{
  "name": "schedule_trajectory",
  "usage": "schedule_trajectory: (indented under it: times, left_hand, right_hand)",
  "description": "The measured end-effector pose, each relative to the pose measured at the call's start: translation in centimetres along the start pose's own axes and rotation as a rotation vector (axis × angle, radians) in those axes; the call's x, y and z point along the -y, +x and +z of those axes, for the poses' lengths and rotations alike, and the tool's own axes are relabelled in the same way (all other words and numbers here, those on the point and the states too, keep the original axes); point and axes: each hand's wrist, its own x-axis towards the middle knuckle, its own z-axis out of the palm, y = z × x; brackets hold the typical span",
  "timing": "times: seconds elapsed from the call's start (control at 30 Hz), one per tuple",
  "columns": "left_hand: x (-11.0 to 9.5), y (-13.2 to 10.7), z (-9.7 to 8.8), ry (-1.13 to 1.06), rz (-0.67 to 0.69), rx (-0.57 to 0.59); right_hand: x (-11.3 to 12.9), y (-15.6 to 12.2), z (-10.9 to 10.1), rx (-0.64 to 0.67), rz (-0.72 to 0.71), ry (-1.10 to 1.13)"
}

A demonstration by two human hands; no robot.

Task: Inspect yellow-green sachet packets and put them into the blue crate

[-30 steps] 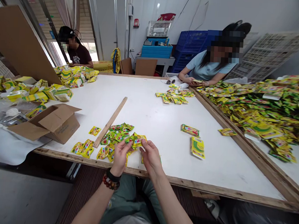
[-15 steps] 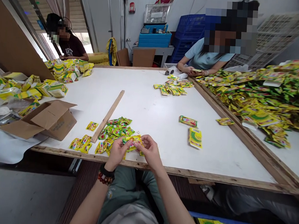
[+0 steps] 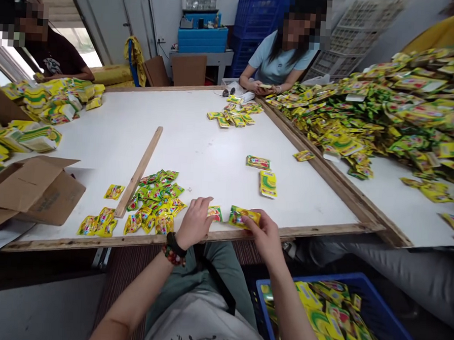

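My right hand (image 3: 266, 235) is closed, thumb and fingers pinching a yellow-and-green candy packet (image 3: 243, 217) just above the table's front edge. To its left, my left hand (image 3: 197, 220) is curved, with thumb and fingers at the left end of a small red, green and white packet (image 3: 215, 213); that end is covered by the thumb. Beyond the left hand lies a loose pile of green and yellow packets (image 3: 157, 197). A flat yellow carton (image 3: 268, 184) and a green-edged carton (image 3: 258, 162) rest on the white table farther right.
A wooden strip (image 3: 139, 171) lies left of the pile, near an open cardboard box (image 3: 39, 188). At right, a wooden divider (image 3: 318, 169) borders a big heap of cartons (image 3: 397, 118). A blue crate (image 3: 373, 289) stands below. Two people (image 3: 282, 56) sit across the table.
My hands have come apart; both gripped one packet before. The right hand has moved right with a packet, the left stays by another. The view has turned right.
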Motion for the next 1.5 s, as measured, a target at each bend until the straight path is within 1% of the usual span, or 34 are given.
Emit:
schedule_trajectory:
  times: [0.03, 0.1, 0.13, 0.2, 0.27, 0.33, 0.37, 0.43, 0.5, 0.53, 0.57, 0.67, 0.73, 0.83, 0.9, 1.0, 1.07, 1.17, 1.23, 1.3, 1.33, 1.4, 1.47, 1.5]
  left_hand:
    - [0.1, 0.6, 0.2, 0.121, 0.019, 0.049]
    - [0.3, 1.8, 0.3, 0.306, 0.032, 0.181]
    - [0.4, 2.3, 0.3, 0.363, 0.031, 0.227]
    - [0.3, 2.9, 0.0, 0.415, 0.034, 0.254]
    - [0.1, 2.9, -0.6, 0.394, 0.021, 0.228]
    - [-0.2, 2.2, -1.1, 0.342, 0.002, 0.189]
    - [-0.2, 1.7, -1.4, 0.311, 0.001, 0.164]
    - [-0.3, 0.6, -1.6, 0.271, 0.02, 0.108]
    - [-0.4, -0.6, -1.5, 0.26, 0.049, 0.063]
    - [-0.5, -1.2, -1.3, 0.258, 0.057, 0.045]
    - [-0.6, -1.7, -1.0, 0.257, 0.056, 0.024]
    - [-0.9, -3.0, 0.3, 0.245, 0.013, -0.065]
    - [-1.0, -3.6, 1.0, 0.225, -0.022, -0.123]
    - [-1.0, -3.8, 1.3, 0.171, -0.017, -0.134]
    - [-0.8, -3.7, 0.9, 0.132, 0.02, -0.107]
    - [-0.1, -3.4, 0.0, 0.077, 0.09, -0.078]
    - [0.4, -3.5, -0.2, 0.042, 0.112, -0.083]
    - [0.9, -4.1, 0.1, -0.014, 0.101, -0.122]
    - [0.9, -4.6, 0.5, -0.06, 0.095, -0.134]
    - [0.8, -4.8, 0.8, -0.095, 0.09, -0.121]
    - [0.7, -4.8, 0.8, -0.105, 0.084, -0.115]
    - [0.6, -4.7, 0.9, -0.105, 0.059, -0.113]
    - [0.6, -4.7, 0.8, -0.1, 0.04, -0.103]
    - [0.6, -4.6, 0.7, -0.101, 0.038, -0.084]
  right_hand:
    - [-0.3, 0.2, -0.7, -0.054, 0.007, 0.014]
    - [-0.8, 0.5, -1.5, -0.107, 0.014, 0.028]
    - [-1.0, 0.6, -1.5, -0.117, 0.01, 0.031]
    - [-1.1, 0.6, -0.8, -0.12, -0.017, 0.036]
    - [-0.9, 0.6, 0.2, -0.128, -0.072, 0.047]
    - [-0.5, 0.4, 1.1, -0.129, -0.137, 0.046]
    - [-0.1, 0.3, 1.4, -0.11, -0.167, 0.026]
    - [0.7, 0.1, 1.5, 0.006, -0.217, -0.076]
    - [1.9, -0.1, 1.3, 0.175, -0.249, -0.264]
    - [2.5, -0.2, 1.2, 0.24, -0.263, -0.373]
    - [3.1, -0.3, 1.2, 0.277, -0.278, -0.484]
    - [4.8, -0.8, 1.7, 0.271, -0.335, -0.767]
    - [5.8, -1.2, 2.4, 0.262, -0.396, -0.884]
    - [6.6, -1.7, 3.0, 0.278, -0.517, -0.946]
    - [6.5, -1.9, 3.2, 0.279, -0.565, -0.885]
    - [5.6, -2.1, 3.5, 0.236, -0.582, -0.727]
    - [4.7, -2.5, 3.9, 0.164, -0.617, -0.717]
    - [3.7, -3.2, 4.4, 0.067, -0.704, -0.775]
    - [3.5, -3.6, 4.5, 0.048, -0.706, -0.719]
    - [3.3, -3.8, 4.6, 0.012, -0.697, -0.65]
    - [3.2, -4.0, 4.7, -0.022, -0.71, -0.657]
    - [2.9, -4.3, 4.8, -0.092, -0.779, -0.745]
    - [2.4, -4.4, 4.7, -0.107, -0.825, -0.802]
    - [2.2, -4.4, 4.6, -0.097, -0.818, -0.78]
